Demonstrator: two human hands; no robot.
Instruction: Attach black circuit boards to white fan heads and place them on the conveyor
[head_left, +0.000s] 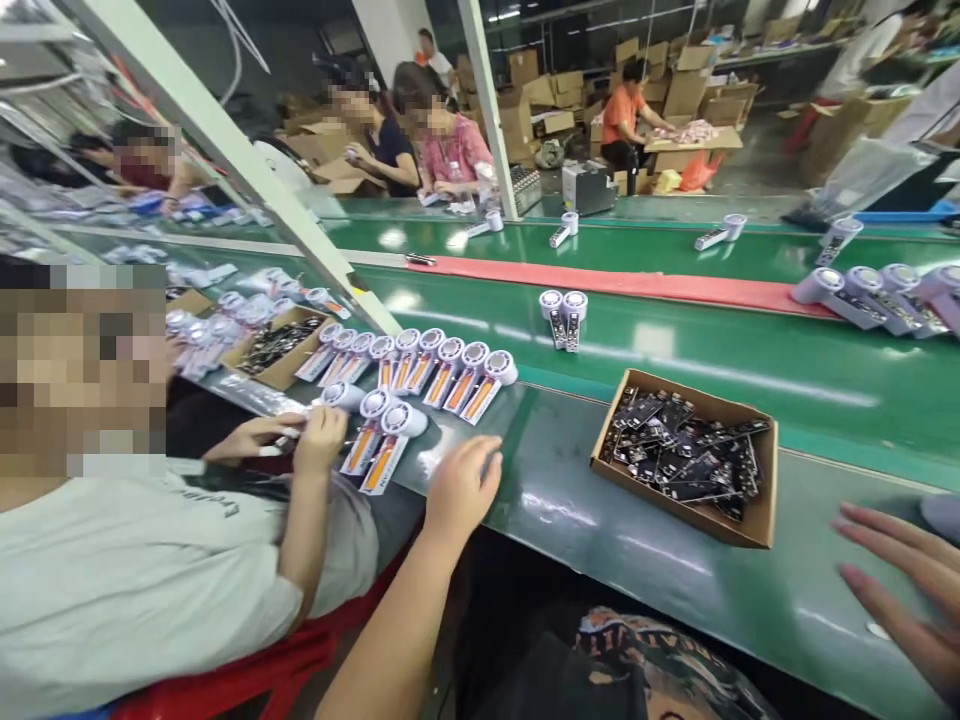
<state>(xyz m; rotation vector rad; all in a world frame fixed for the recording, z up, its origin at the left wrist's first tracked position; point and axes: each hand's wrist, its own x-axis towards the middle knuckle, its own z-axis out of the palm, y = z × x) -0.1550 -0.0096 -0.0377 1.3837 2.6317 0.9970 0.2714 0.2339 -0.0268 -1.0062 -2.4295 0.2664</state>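
Your left hand (461, 490), fingers (480, 468) released, rests on the bench (675, 590) just right of the nearest handheld fan (382, 462), long axis toward you; your open right hand (900, 590) is farther off.

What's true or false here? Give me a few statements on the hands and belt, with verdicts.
1. The left hand holds a white device. False: it is empty, beside a row of white round-headed devices.
2. A cardboard tray of black circuit boards sits on the green conveyor belt. True.
3. The right hand grips the cardboard tray. False: it is open with fingers spread, apart from the tray, at the right edge of the view.
4. A co-worker's hand is at the near end of the row of devices. True.
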